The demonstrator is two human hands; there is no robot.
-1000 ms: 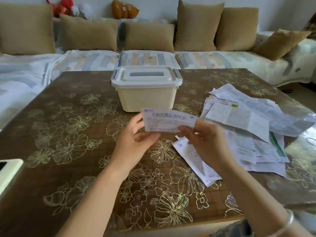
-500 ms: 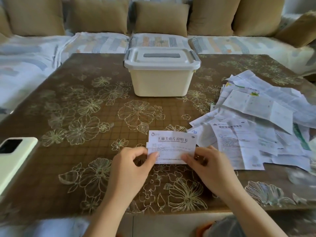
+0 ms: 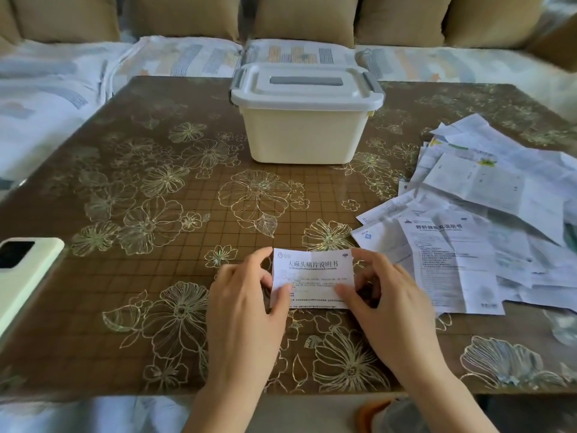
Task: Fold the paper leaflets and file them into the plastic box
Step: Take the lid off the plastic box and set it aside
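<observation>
My left hand and right hand each pinch one side of the folded leaflet, low over the table. The box is well behind it, with its lid on. If my fingers slip, the fold could go crooked.

The plastic box stands on the table near its far edge, with the sofa and its cushions behind it. Straight in front of the box, near the table's near edge, a folded leaflet sits between the left hand, pinching its left edge, and the right hand, pinching its right. A pile of leaflets spreads to the box's right and nearer, and a phone lies well to its left, also nearer
</observation>
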